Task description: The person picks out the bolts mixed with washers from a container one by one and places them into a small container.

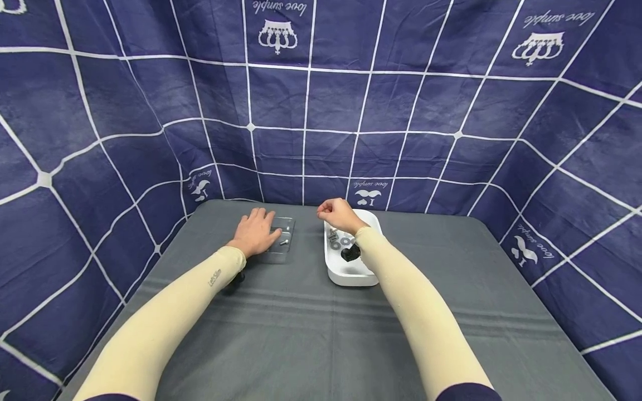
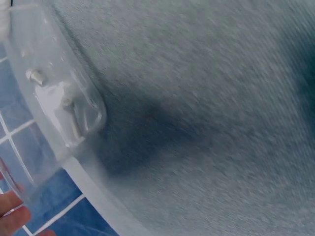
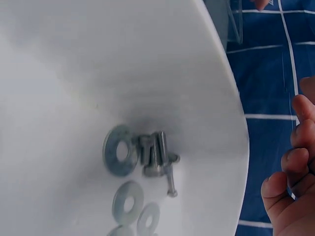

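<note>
On the grey worktop (image 1: 321, 334), a white bin (image 1: 352, 279) runs lengthwise front to back, holding washers (image 3: 121, 150) and bolts (image 3: 155, 155). Above its far left rim, the right hand (image 1: 340, 215) curls its fingers; whether they grip anything, I cannot tell. The left hand (image 1: 254, 231), fingers spread, grips nothing over a clear tray (image 1: 273, 258), where one screw (image 1: 284, 242) lies roughly crosswise.

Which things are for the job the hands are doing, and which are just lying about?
Seem part of the job:
- left hand, at the clear tray
- right hand, over the white tub
- washers, in the tub
- bolts, in both

Just there:
- grey cloth, underneath
- blue curtain, behind
</note>
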`<state>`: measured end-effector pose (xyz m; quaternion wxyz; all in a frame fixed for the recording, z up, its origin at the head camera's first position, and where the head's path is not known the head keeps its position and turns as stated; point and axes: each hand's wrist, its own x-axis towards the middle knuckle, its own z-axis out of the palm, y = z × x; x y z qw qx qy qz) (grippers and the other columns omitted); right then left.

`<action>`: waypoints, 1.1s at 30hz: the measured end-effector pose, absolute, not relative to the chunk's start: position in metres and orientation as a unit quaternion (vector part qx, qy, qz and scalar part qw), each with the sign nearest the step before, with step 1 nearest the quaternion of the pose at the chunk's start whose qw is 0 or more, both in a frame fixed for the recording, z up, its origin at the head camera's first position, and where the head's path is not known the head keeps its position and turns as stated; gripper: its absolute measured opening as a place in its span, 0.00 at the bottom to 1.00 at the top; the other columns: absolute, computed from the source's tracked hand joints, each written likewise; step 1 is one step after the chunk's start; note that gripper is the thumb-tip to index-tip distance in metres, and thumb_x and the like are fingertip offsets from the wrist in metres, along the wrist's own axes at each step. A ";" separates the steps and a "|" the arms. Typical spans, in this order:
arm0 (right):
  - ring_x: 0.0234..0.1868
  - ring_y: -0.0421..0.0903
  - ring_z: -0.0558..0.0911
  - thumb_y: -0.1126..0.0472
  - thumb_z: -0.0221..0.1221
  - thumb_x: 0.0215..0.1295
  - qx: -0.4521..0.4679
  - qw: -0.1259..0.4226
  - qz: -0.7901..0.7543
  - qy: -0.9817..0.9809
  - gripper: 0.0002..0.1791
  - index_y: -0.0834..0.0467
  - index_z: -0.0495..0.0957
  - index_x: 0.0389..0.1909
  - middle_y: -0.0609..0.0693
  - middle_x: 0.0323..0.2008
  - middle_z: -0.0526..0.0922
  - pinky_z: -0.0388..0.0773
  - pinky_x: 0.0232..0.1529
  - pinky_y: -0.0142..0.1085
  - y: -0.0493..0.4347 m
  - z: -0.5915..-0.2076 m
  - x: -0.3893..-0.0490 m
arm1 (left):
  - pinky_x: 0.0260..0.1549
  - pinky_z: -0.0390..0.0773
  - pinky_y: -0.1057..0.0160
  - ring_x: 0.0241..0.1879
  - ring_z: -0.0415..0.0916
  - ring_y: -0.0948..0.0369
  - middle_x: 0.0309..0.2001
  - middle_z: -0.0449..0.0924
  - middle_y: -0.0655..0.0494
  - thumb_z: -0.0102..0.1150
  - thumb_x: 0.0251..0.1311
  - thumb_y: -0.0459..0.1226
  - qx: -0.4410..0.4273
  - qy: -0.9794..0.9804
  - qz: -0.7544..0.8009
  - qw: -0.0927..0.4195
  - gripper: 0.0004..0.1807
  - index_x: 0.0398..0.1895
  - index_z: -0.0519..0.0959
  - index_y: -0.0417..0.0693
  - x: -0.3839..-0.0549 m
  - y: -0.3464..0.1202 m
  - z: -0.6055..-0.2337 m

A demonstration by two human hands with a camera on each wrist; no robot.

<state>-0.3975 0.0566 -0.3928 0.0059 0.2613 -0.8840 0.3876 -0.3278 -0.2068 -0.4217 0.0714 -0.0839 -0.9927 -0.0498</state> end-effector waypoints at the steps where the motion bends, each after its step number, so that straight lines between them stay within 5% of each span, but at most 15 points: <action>1: 0.31 0.38 0.75 0.62 0.61 0.63 0.260 0.008 0.388 -0.884 0.08 0.61 0.85 0.38 0.46 0.28 0.81 0.71 0.35 0.28 0.059 -0.393 -0.398 | 0.64 0.63 0.35 0.71 0.59 0.43 0.68 0.66 0.38 0.48 0.71 0.55 -0.085 -0.992 -0.052 0.073 0.36 0.73 0.64 0.42 -0.328 -0.205 -0.421; 11: 0.23 0.38 0.69 0.61 0.61 0.64 0.250 0.006 0.400 -0.882 0.07 0.60 0.85 0.37 0.43 0.22 0.72 0.66 0.25 0.30 0.080 -0.400 -0.401 | 0.65 0.63 0.37 0.72 0.57 0.43 0.69 0.65 0.38 0.47 0.71 0.55 -0.096 -0.991 -0.056 0.075 0.36 0.74 0.64 0.42 -0.332 -0.188 -0.419; 33: 0.27 0.40 0.69 0.61 0.63 0.65 0.204 0.002 0.405 -0.891 0.12 0.63 0.84 0.45 0.46 0.26 0.71 0.67 0.32 0.32 0.109 -0.410 -0.398 | 0.66 0.64 0.41 0.73 0.58 0.45 0.69 0.66 0.40 0.47 0.71 0.56 -0.123 -0.986 -0.080 0.080 0.36 0.74 0.65 0.44 -0.344 -0.151 -0.418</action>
